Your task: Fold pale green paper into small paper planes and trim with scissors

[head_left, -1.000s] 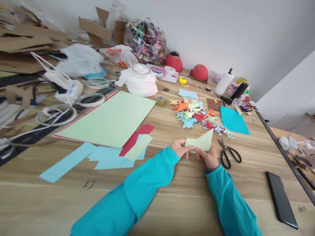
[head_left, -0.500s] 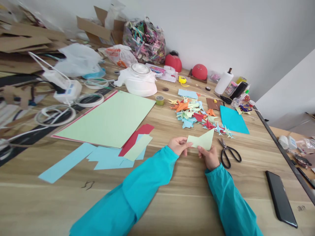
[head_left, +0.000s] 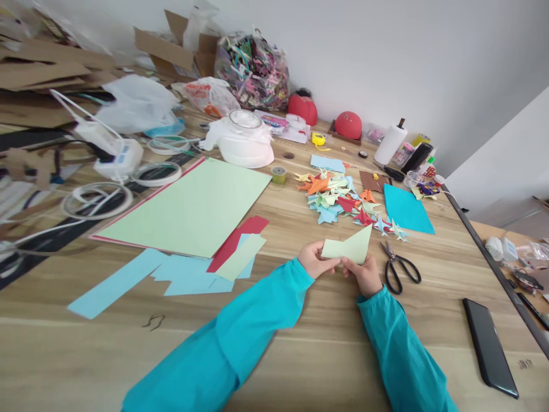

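Observation:
Both my hands hold a small folded piece of pale green paper (head_left: 350, 249) just above the wooden table (head_left: 300, 355). My left hand (head_left: 315, 260) pinches its left end. My right hand (head_left: 365, 274) pinches its lower edge, fingers closed on the fold. The paper's right corner points upward. Black scissors (head_left: 401, 268) lie right beside my right hand. A heap of folded coloured paper figures (head_left: 343, 200) lies beyond the paper.
A large pale green sheet (head_left: 193, 209) and blue and red paper offcuts (head_left: 189, 272) lie to the left. A blue sheet (head_left: 405, 209) is at right, a black phone (head_left: 489, 348) near the right edge. Tape rolls, bags, cardboard and a white paper roll (head_left: 389, 144) crowd the back.
The paper and both hands shifted slightly, up a little and then back down; the grip stays the same.

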Available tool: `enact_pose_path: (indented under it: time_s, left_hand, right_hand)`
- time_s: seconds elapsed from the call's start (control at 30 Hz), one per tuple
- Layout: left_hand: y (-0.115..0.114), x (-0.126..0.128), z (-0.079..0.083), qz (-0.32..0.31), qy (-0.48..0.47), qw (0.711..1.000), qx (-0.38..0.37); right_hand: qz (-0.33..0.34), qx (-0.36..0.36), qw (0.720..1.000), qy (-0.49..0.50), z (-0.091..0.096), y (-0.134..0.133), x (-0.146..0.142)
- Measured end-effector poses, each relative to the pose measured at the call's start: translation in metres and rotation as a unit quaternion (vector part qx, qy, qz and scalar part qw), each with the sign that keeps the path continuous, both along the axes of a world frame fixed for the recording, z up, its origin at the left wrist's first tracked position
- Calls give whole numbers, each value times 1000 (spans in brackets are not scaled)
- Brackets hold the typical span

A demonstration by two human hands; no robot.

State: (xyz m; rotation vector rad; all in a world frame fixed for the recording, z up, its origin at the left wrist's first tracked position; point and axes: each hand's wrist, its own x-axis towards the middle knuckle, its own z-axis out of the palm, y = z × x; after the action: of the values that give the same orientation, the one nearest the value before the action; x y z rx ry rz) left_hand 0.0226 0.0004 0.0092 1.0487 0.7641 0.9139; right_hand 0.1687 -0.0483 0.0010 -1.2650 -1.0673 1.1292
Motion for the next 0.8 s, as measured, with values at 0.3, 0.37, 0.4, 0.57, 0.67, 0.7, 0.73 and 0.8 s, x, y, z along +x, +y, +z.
enact_pose_path:
  time_s: [0.3, 0.37, 0.4, 0.57, 0.67, 0.7, 0.73, 0.8]
  left_hand:
    - [0, 1, -7, -11, 27, 1000, 2]
    - [0, 1, -8, -10, 25, 1000, 0]
    - [0, 1, -7, -12, 27, 1000, -2]
    - [-3, 1, 0, -9, 60, 998, -2]
    - [-3, 1, 0, -9, 58, 998, -7]
    - [-2, 1, -1, -9, 50, 999, -9]
    - [-1, 0, -3, -10, 39, 999, -9]
    - [4, -2, -8, -13, 15, 1000, -7]
  right_hand:
    - [34, -1, 999, 13, 2, -1, 0]
    - [45, 2, 999, 22, 3, -1, 0]
    - [51, 4, 998, 22, 4, -1, 0]
    - [58, -10, 998, 33, 8, -2, -4]
    - [46, -18, 998, 44, 6, -2, -3]
    - [37, -17, 998, 53, 5, -1, -2]
    - [24, -15, 997, 69, 3, 0, -1]
    - [-14, -14, 994, 111, 2, 1, 3]
